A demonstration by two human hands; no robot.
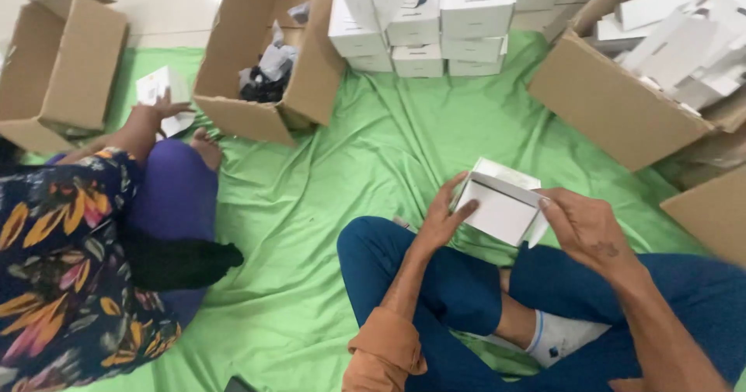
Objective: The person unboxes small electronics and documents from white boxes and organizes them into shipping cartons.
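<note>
Partly hidden white box [501, 209] gripped between left hand [443, 219] and right hand [588, 233], contents unseen.

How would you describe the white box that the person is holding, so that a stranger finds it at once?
Start from the green sheet that covers the floor, then look near its lower middle, above the crossed legs in blue trousers. There the left hand and the right hand hold one small white box. Unlike the stacked white boxes behind, it is open and held up.
</note>
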